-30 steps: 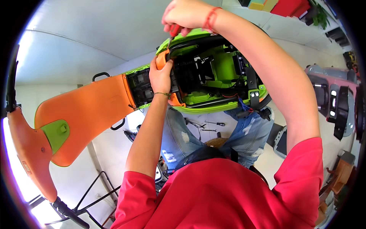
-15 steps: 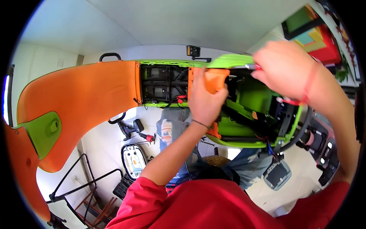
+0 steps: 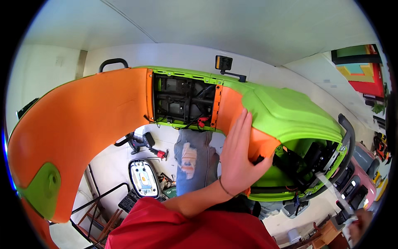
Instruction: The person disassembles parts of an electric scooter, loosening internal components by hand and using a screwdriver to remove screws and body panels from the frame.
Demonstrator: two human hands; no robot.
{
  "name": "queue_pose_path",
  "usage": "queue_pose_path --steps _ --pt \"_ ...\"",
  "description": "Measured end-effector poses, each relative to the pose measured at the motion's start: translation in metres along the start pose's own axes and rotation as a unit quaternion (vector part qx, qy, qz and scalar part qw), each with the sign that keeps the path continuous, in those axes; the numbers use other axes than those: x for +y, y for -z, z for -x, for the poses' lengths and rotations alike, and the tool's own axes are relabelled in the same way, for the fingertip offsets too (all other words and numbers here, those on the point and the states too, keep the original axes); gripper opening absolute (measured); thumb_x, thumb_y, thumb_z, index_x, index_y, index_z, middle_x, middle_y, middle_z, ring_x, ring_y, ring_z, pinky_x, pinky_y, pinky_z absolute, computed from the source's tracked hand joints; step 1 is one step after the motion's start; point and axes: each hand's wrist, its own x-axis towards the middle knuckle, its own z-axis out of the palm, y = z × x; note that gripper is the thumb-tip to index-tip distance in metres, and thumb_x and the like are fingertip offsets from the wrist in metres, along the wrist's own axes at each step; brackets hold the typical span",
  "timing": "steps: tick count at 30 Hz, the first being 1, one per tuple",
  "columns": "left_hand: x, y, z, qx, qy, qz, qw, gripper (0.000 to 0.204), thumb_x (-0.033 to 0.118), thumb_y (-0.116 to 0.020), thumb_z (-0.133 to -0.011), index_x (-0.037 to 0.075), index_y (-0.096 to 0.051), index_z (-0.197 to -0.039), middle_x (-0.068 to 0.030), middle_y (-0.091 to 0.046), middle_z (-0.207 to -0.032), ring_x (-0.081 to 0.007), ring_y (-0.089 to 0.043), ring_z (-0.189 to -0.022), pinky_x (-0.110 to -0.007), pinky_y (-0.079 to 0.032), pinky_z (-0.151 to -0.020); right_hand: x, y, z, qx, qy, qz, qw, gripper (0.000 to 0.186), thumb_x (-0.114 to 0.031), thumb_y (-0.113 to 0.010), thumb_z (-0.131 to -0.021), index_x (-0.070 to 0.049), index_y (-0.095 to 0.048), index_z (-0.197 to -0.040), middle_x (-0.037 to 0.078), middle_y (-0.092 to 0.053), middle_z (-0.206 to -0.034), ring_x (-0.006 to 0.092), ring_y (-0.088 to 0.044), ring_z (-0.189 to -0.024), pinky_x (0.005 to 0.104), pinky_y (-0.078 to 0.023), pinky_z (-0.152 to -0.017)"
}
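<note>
The open floor bay (image 3: 182, 99) of an orange-and-green scooter shows its black frame, with a red connector (image 3: 202, 121) at its near right corner. Directly right of the bay is the orange front cover (image 3: 230, 107) of the seat section, fixed in line with the scooter body. The left hand (image 3: 240, 159), also right of the bay and toward its near side, lies against this cover: fingers straight and close together along its face, thumb spread wide from them and reaching the cover's right edge. A dark cord circles the wrist.

Farther right of the bay, the green side panel (image 3: 294, 110) adjoins the orange cover, above a dark open cavity (image 3: 309, 159). The right hand (image 3: 360, 227) is well to the right of the bay and nearer the wearer, blurred at the rim of the view; a long pale streak runs beside it, and how far its fingers are closed I cannot tell.

Left of the bay stretches the orange leg shield (image 3: 95, 108). On the bay's far side, slightly right, a black pedal (image 3: 224, 63) juts out. On its near side are a ripped-jeans leg (image 3: 197, 159), a cordless drill (image 3: 139, 143) and an oval shell with a white inside (image 3: 144, 178).
</note>
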Motion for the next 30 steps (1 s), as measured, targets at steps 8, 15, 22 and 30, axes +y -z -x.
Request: queue_pose_path --steps 8,15,22,30 --pt "-0.007 0.006 0.001 -0.059 0.003 0.041 0.997 0.083 0.019 -0.073 -0.07 -0.009 -0.039 -0.14 -0.0266 -0.044 -0.143 -0.0424 -0.04 -0.135 -0.048 -0.032 -0.11 -0.029 -0.164 -0.16 0.114 0.108 -0.239 0.958 0.025 -0.01 -0.07 -0.081 0.0 -0.062 -0.103 0.006 -0.056 -0.061 0.0153 -0.054 -0.052 0.0298 -0.043 -0.05" --pt "-0.006 0.009 -0.001 -0.047 -0.002 0.031 0.998 0.075 0.025 -0.074 -0.072 -0.012 -0.048 -0.131 -0.0284 -0.052 -0.134 -0.045 -0.048 -0.128 -0.053 -0.037 -0.107 -0.061 -0.203 -0.18 0.282 0.231 -0.125 0.923 0.027 -0.011 -0.071 -0.084 0.0 -0.063 -0.108 0.016 -0.059 -0.076 0.0326 -0.057 -0.062 0.0398 -0.045 -0.055" --pt "-0.021 0.008 0.004 -0.064 -0.058 0.047 0.995 0.082 0.037 -0.068 -0.084 -0.015 -0.037 -0.139 -0.0362 -0.046 -0.136 -0.052 -0.043 -0.129 -0.055 -0.034 -0.106 -0.06 -0.233 -0.198 0.374 0.285 -0.124 0.874 0.036 -0.017 -0.075 -0.081 -0.001 -0.064 -0.112 0.021 -0.065 -0.085 0.0372 -0.062 -0.068 0.0442 -0.053 -0.063" --pt "-0.021 -0.019 0.037 0.073 0.018 -0.048 0.996 0.054 0.033 -0.051 -0.099 -0.006 -0.039 -0.133 -0.0313 -0.055 -0.125 -0.0409 -0.055 -0.12 -0.049 -0.045 -0.104 -0.067 -0.23 -0.213 0.415 0.296 -0.104 0.854 0.035 -0.016 -0.075 -0.08 -0.001 -0.064 -0.11 0.019 -0.065 -0.083 0.0351 -0.062 -0.066 0.0426 -0.052 -0.062"
